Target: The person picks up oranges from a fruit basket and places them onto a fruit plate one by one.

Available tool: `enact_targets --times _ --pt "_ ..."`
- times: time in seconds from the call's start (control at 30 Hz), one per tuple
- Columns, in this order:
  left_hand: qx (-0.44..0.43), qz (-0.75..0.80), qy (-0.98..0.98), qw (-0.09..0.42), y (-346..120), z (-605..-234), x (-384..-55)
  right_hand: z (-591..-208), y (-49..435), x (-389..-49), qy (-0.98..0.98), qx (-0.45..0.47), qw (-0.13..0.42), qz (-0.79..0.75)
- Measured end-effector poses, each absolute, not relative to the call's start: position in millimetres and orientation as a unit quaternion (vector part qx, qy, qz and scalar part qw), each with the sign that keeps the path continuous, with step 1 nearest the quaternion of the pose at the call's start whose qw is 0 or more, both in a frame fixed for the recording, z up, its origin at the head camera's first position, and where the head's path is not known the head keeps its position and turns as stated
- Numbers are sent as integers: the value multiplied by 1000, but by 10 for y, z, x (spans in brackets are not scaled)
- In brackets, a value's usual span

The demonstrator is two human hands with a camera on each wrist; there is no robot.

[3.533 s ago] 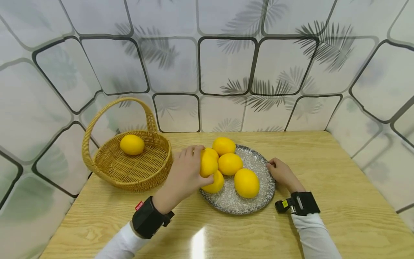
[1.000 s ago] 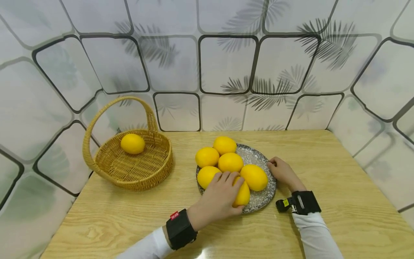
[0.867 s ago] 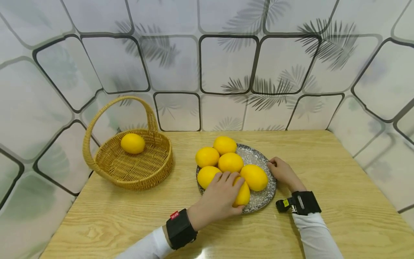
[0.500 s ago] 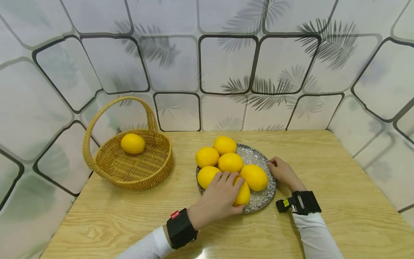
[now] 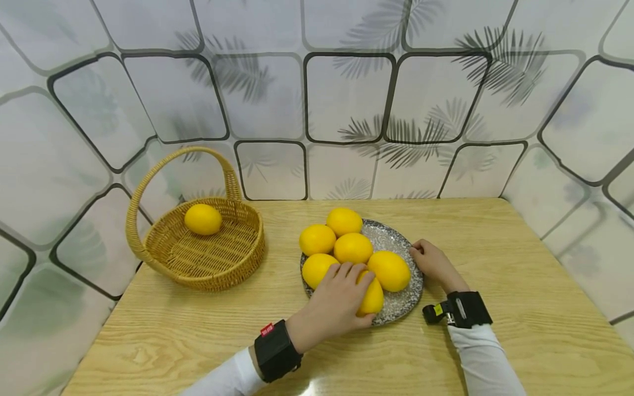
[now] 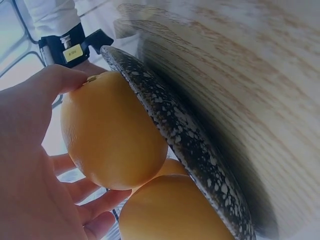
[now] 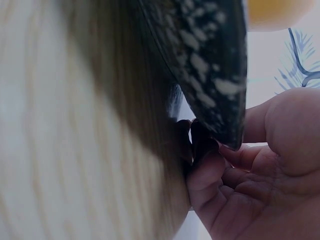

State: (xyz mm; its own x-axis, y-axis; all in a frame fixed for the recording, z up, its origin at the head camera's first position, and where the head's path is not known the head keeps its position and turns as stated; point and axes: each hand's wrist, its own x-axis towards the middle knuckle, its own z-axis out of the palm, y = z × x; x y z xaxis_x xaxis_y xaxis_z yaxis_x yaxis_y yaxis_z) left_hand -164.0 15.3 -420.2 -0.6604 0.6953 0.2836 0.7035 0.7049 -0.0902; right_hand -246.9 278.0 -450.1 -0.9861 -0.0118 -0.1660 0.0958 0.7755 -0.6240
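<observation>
In the head view, my left hand [image 5: 334,305] grips a lemon [image 5: 372,297] at the front of the speckled grey plate [image 5: 403,302], fingers over its top and thumb at its near side. The left wrist view shows this lemon [image 6: 112,132] between thumb and fingers, right at the plate's dark rim [image 6: 182,130]. Several more lemons lie on the plate, among them one [image 5: 389,271] just right of the held one and one [image 5: 319,269] partly behind my fingers. My right hand [image 5: 435,264] pinches the plate's right rim, with curled fingers under the edge in the right wrist view [image 7: 220,112].
A wicker basket [image 5: 255,258] with a tall handle stands on the left of the wooden table [image 5: 198,324], holding one lemon [image 5: 203,219]. Patterned white panels [image 5: 346,99] rise behind the table and at both sides.
Since the earliest frame, my left hand has moved from the plate's left side toward its front right, and the lemons lie differently. Over the last second nothing visibly moves; my right hand stays on the rim.
</observation>
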Motion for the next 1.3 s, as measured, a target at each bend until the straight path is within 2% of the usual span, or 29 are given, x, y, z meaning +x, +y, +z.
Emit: enact_targets --times 0.77,1.3 --pt "-374 -54 -919 110 150 -4143 -1652 -4502 2796 -2482 938 29 83 -335" --pt "-324 -46 -932 154 32 -3869 -1895 -4486 2770 -2479 939 26 80 -333"
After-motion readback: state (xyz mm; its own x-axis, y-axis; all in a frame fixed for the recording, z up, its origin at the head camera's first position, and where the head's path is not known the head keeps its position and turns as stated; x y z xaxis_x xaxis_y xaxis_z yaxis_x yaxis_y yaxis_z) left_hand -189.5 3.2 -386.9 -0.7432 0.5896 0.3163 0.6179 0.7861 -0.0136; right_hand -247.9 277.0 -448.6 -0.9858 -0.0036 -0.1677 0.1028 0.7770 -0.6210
